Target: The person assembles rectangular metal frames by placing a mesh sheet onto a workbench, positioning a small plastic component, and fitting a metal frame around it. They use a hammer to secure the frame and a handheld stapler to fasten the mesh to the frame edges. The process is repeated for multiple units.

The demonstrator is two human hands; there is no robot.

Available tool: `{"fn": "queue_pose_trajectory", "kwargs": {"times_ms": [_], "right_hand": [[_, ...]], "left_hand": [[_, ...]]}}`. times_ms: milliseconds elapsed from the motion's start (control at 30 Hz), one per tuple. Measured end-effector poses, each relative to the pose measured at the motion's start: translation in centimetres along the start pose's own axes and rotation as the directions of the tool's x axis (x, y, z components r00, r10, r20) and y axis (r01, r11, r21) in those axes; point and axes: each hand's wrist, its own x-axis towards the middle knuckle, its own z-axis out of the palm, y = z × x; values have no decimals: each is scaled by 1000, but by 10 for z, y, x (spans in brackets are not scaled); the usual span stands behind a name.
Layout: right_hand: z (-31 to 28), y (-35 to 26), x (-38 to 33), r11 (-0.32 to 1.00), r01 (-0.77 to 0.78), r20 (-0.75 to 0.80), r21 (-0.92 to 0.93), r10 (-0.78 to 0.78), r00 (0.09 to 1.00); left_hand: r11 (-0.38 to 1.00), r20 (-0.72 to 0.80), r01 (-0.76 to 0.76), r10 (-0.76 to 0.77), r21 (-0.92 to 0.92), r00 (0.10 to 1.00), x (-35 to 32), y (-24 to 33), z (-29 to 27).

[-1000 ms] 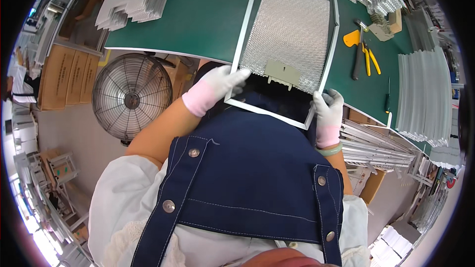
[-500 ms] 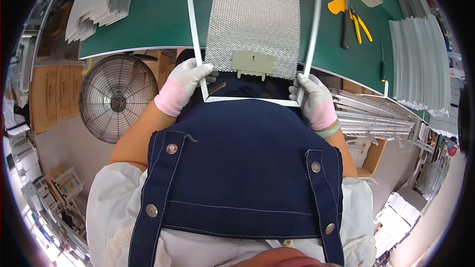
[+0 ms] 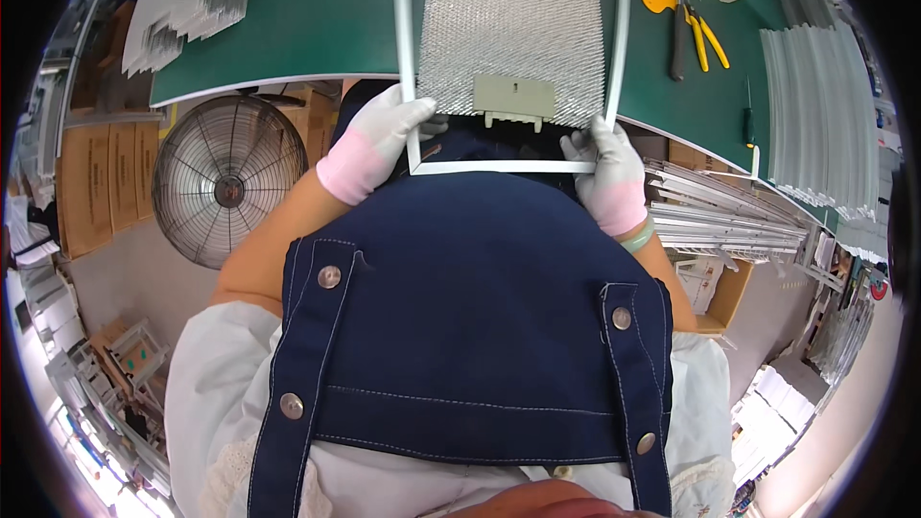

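Both gloved hands grip a thin silver-white metal frame (image 3: 499, 168), with one near bar and two long side bars reaching away from me. My left hand (image 3: 379, 144) pinches the left side bar just above the near corner. My right hand (image 3: 612, 173) is closed on the right side bar by the other near corner. Between the side bars lies a silver metal mesh panel (image 3: 513, 19), its near end jutting past the table edge. A grey-beige notched plate (image 3: 514, 96) sits at the panel's near edge. The far ends of frame and panel are cut off by the view.
On the green table (image 3: 317, 19), mesh panel stacks (image 3: 197, 0) stand at left and more panels (image 3: 825, 125) at right. A hammer (image 3: 677, 38), yellow-handled pliers (image 3: 708, 43) and a screwdriver (image 3: 748, 120) lie at right. Below are a floor fan (image 3: 228, 187) and metal bars (image 3: 720, 216).
Both hands have carried the frame slightly away from me. Its left bar stands straighter, and the side bars now run along both edges of the mesh panel. The whole view has shifted a little.
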Motion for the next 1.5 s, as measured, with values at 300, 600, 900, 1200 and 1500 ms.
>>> {"fn": "queue_pose_trajectory", "kwargs": {"times_ms": [300, 600, 900, 1200, 1500], "right_hand": [[10, -3, 2, 992, -71, -58, 100, 77, 995], [-1, 6, 22, 981, -105, 35, 161, 101, 994], [4, 8, 26, 958, -209, 100, 195, 192, 976], [5, 3, 20, 939, -257, 38, 226, 255, 966], [-2, 2, 21, 973, -200, 87, 112, 191, 978]], "left_hand": [[933, -115, -78, 40, -351, 993, 10, -11, 11], [912, 7, -73, 83, -404, 997, 22, -19, 4], [896, -203, -196, 122, -399, 971, 17, -18, 17], [970, -186, -68, 24, -232, 982, 3, -9, 18], [956, 21, -58, 67, -286, 998, 6, -4, 13]]}}
